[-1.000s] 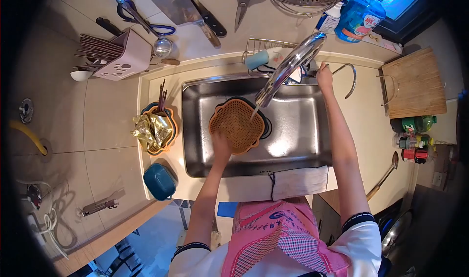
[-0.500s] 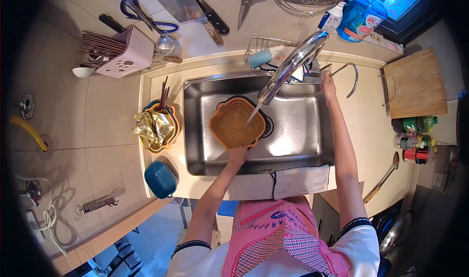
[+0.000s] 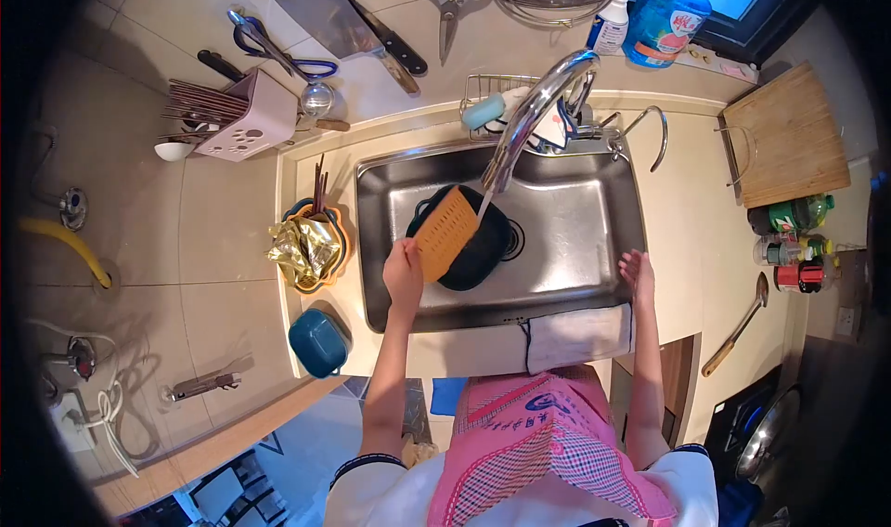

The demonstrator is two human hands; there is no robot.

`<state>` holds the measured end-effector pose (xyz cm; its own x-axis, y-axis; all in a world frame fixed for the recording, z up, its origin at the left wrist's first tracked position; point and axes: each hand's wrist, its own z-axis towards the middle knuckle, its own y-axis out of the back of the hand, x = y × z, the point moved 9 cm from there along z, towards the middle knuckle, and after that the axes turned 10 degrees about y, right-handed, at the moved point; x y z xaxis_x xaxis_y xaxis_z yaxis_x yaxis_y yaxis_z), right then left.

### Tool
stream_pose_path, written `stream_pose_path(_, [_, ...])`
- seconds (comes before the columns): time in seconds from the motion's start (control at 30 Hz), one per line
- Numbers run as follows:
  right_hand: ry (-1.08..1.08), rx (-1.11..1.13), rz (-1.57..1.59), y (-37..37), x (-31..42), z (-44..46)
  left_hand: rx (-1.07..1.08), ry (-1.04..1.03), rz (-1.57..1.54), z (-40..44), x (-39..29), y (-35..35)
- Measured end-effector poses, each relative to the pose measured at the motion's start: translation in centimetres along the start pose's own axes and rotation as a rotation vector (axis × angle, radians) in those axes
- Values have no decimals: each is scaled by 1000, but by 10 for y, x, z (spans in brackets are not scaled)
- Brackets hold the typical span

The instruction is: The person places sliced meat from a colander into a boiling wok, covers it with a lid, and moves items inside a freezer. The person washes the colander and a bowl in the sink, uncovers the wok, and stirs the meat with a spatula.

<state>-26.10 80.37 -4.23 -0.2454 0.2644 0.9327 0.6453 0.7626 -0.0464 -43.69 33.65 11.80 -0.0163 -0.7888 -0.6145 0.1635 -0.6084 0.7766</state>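
My left hand (image 3: pixel 403 272) grips the rim of an orange drain basket (image 3: pixel 445 234), which is tipped up on its side over the sink. Under it a dark green basin (image 3: pixel 483 248) rests on the sink floor beside the drain. The chrome faucet (image 3: pixel 531 123) arches above, its spout close to the basket's upper edge; a short, thin stream shows below it. Over the right rim of the steel sink (image 3: pixel 575 248), my right hand (image 3: pixel 639 274) is empty, its fingers loosely apart. A pale cloth (image 3: pixel 580 337) hangs over the front edge near it.
Left of the sink stand an orange basket (image 3: pixel 342 260) holding gold wrapping (image 3: pixel 304 248) and a blue-green bowl (image 3: pixel 318 343). A wire rack (image 3: pixel 483 91) with a blue sponge sits behind. On the right are a cutting board (image 3: pixel 787 137), bottles (image 3: pixel 794 248) and a long-handled utensil (image 3: pixel 738 327).
The orange basket has gone from lying flat to tipped on edge, uncovering the green basin. My right hand has left the faucet area and come back towards me.
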Motion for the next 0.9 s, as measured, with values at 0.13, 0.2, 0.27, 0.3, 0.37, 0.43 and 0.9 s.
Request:
stream_pose_path(0.13, [-35, -107, 81, 23, 6, -29, 55, 328, -257, 19, 50, -27])
stream_pose_path(0.2, [-18, -124, 102, 31, 7, -39, 42, 477, -677, 20, 82, -60])
stream_pose_path(0.27, [8, -105, 109, 37, 6, -45, 138, 548, -847, 13, 68, -82])
stream_pose_path(0.3, [16, -113, 121, 40, 6, -49, 167, 617, -1070, 8, 59, -95])
stream_pose_path(0.37, [7, -102, 111, 43, 7, -57, 230, 708, -1321, 2, 46, -119])
stream_pose_path(0.43, [21, -116, 118, 48, 9, -66, 242, 695, -1309, 0, 42, -136])
stream_pose_path(0.9, [12, -70, 195, 47, -5, -76, 370, 653, -996, -38, 27, -117])
